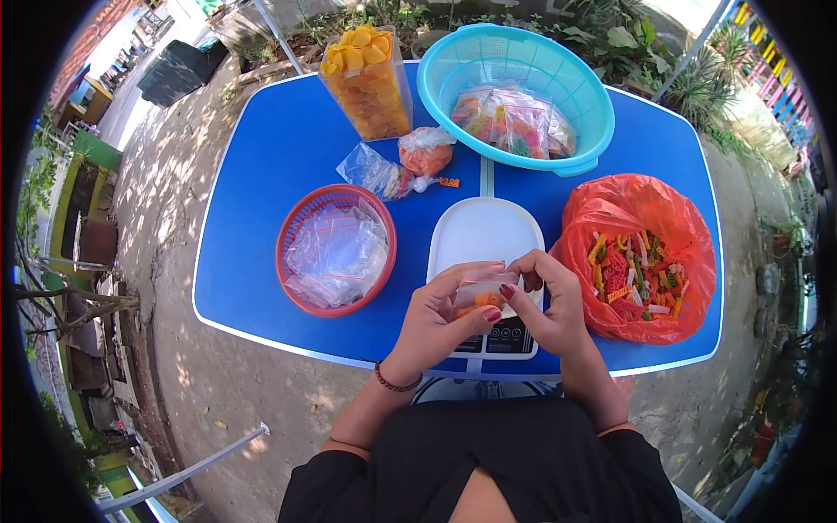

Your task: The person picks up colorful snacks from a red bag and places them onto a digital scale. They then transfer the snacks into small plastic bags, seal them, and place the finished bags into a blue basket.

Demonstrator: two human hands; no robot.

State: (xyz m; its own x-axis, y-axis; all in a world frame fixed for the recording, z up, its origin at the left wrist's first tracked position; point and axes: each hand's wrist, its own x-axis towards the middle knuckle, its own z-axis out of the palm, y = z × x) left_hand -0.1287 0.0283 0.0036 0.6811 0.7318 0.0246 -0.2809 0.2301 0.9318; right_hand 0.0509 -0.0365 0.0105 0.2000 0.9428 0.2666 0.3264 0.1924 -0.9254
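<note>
The left hand grips one side of a packet with orange pieces in it, and the right hand pinches it near the top. The packet is above the scale, by the middle of the desk's near edge. The step in hand seems to be working the packet's mouth; whether it is sealed I cannot tell. That calls for a steady left grip and careful right fingertips.

A red basket of clear bags lies toward the left edge; a red bag of colourful pieces crowds the right edge, near the right forearm. At the far edge stand a tub and a blue basket of filled bags. The hands partly cover the scale's panel.
</note>
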